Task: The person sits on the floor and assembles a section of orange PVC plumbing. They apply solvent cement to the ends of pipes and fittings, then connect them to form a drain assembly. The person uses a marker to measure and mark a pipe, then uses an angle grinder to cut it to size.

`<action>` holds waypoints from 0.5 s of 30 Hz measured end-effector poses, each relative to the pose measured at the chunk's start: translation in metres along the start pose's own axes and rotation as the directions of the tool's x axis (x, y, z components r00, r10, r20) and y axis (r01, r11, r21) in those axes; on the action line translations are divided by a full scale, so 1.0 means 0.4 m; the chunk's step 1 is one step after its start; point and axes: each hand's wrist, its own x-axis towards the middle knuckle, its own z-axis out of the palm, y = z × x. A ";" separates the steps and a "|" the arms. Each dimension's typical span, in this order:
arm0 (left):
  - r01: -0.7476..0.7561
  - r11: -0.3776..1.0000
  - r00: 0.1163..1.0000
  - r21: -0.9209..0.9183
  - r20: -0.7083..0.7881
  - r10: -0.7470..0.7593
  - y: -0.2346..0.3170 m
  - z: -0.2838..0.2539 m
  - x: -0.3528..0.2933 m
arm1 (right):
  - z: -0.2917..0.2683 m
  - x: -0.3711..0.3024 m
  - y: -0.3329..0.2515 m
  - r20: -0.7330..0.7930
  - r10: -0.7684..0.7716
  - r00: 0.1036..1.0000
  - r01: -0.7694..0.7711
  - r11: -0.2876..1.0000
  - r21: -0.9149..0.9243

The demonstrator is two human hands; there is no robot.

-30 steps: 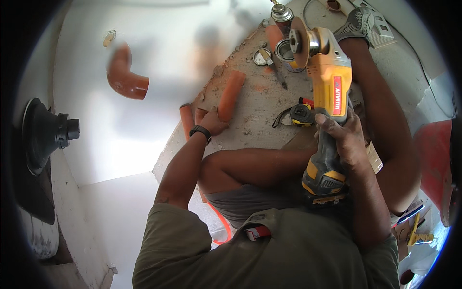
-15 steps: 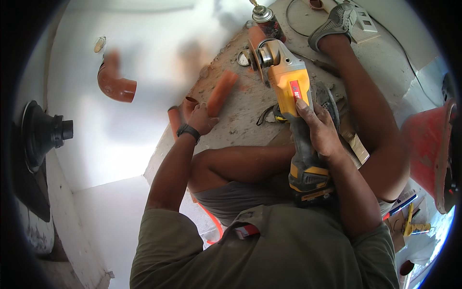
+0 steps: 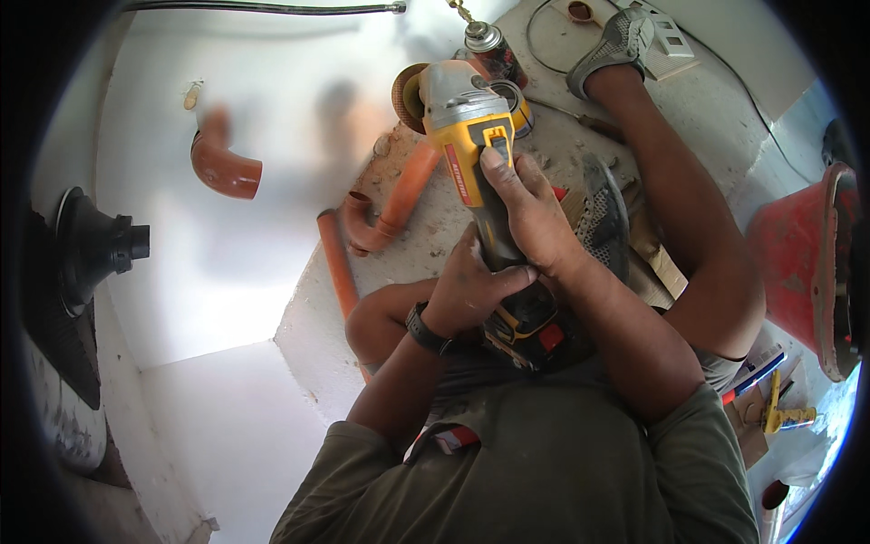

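Observation:
A yellow and black cordless angle grinder (image 3: 464, 168) hangs in front of my body, its head turned to the upper left and its battery end near my lap. My right hand (image 3: 542, 218) is wrapped round the body, the thumb lying by the switch on top. Lower down, my left hand (image 3: 469, 288) grips the black handle, with a watch on that wrist. The brown disc (image 3: 410, 98) sits on the far left side of the head. Beyond my left hand, an orange pipe with a curved end (image 3: 399, 204) lies on the ground beside a straight orange pipe (image 3: 339, 263).
An orange elbow (image 3: 227, 172) sticks out of the white wall. A gas canister with a torch fitting (image 3: 494, 54) and an open tin (image 3: 521, 111) stand beyond the grinder. A red bucket (image 3: 788, 258) lies at the right; a black fitting (image 3: 95, 249) is at the far left.
My left hand has left the orange pipes and taken hold of the grinder's handle. The grinder has swung left and turned over, so its switch now shows under my right thumb.

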 end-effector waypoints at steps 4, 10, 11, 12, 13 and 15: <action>-0.066 0.995 0.989 0.075 -0.127 0.075 -0.002 0.035 -0.023 | -0.025 -0.024 -0.022 0.273 0.156 0.949 -0.286 0.790 0.542; -0.198 0.902 0.948 0.384 -0.158 0.275 -0.010 0.106 -0.014 | -0.077 -0.040 -0.010 0.293 0.128 0.948 -0.279 0.778 0.564; -0.189 0.913 0.956 0.362 -0.147 0.256 -0.010 0.113 -0.012 | -0.081 -0.042 -0.006 0.276 0.124 0.953 -0.265 0.784 0.561; -0.179 0.923 0.961 0.340 -0.141 0.238 -0.011 0.117 -0.011 | -0.083 -0.042 -0.002 0.265 0.106 0.958 -0.244 0.788 0.565; -0.175 0.922 0.964 0.347 -0.131 0.232 -0.012 0.119 -0.010 | -0.084 -0.043 0.001 0.261 0.100 0.960 -0.238 0.784 0.573; -0.163 0.922 0.966 0.351 -0.134 0.221 -0.014 0.119 -0.009 | -0.085 -0.043 0.004 0.263 0.060 0.963 -0.212 0.770 0.601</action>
